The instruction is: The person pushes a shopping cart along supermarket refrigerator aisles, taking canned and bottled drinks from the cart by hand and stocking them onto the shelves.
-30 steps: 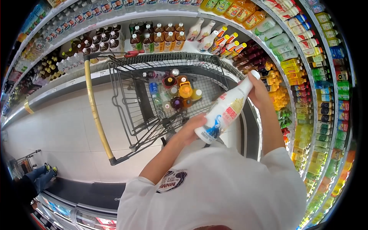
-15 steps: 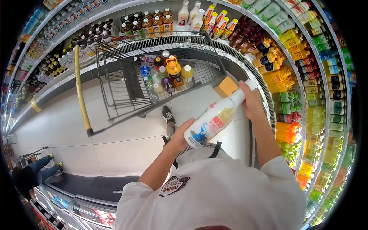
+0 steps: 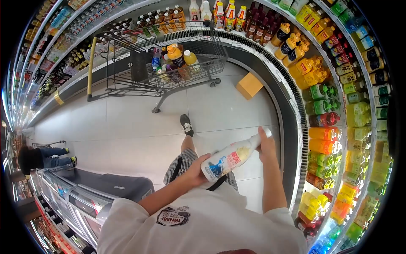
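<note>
A large white drink bottle [image 3: 229, 157], with a blue figure and red lettering on its label, lies tilted across the front of my body. My left hand [image 3: 198, 170] grips its base, fingers partly hidden beneath it. Around the neck, by the white cap, closes my right hand [image 3: 266, 146]. Ahead stands a metal shopping cart [image 3: 186, 80] with a yellow handle. In it sit several drinks, among them an orange-capped jug [image 3: 175, 54], a yellow bottle [image 3: 190, 58] and a blue can [image 3: 155, 62].
Curved shelves [image 3: 311, 127] full of bottled drinks run round the front and right. A cardboard box [image 3: 249, 86] lies on the tiled floor [image 3: 127, 122] near the shelf base. Glass-topped freezers [image 3: 84, 203] stand at lower left, with another person [image 3: 46, 157] beyond them.
The view has shifted, and the cart now appears farther up and away from me. More floor and the whole box show. Both hands keep hold of the bottle, now lower in view.
</note>
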Available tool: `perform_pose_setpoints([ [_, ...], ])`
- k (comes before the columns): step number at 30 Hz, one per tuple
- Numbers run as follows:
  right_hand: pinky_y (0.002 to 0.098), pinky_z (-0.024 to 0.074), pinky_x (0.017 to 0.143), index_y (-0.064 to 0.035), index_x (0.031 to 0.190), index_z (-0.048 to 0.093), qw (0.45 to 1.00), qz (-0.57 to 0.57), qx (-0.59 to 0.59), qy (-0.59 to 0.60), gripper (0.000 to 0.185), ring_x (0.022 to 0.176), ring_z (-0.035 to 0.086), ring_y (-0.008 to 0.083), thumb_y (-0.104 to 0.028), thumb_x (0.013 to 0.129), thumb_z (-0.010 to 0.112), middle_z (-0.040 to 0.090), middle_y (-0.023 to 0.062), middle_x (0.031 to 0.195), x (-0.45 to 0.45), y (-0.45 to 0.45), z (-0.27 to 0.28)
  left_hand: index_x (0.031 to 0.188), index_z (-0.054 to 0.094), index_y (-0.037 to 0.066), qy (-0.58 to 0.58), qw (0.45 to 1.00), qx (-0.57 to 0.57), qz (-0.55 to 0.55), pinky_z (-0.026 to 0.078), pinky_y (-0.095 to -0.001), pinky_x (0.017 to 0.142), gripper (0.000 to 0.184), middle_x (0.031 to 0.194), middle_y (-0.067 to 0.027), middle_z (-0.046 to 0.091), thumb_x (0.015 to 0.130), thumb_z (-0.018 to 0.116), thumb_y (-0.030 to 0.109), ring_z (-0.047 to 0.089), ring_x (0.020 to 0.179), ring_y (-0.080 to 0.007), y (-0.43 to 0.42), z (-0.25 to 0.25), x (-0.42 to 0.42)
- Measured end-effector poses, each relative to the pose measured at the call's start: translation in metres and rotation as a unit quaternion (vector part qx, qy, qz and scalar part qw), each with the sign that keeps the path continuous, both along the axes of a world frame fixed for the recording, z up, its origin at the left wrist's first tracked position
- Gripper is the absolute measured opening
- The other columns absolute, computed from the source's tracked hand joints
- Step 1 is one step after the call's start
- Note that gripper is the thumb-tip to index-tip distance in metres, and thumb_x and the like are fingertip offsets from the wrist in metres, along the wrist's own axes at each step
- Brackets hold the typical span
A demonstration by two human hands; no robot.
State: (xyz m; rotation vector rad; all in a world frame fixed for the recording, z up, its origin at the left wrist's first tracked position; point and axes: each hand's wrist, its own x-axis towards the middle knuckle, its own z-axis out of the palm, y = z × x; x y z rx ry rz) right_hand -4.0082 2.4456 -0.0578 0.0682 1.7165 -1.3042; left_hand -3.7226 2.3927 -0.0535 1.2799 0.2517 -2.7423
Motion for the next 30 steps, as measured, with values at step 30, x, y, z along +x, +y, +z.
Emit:
perform_pose_setpoints([
  [30, 0.0273, 0.0477, 0.062, -0.0047, 0.094, 0.051, 0.914, -0.034, -0.124, 0.385, 0.031, 0.066, 0.058, 0.0122, -0.028, 0.092, 0.072, 0.059, 0.0046, 0.073, -0.048, -0.132, 0.079, 0.127, 0.058, 0.003, -0.530, 0.112, -0.822, -0.175, 0.045, -0.0491, 0.097, 0.047, 0.118, -0.0197, 0.064, 0.094, 0.061, 0.036, 0.059, 0.112, -0.0365, -0.373, -0.101, -0.043],
])
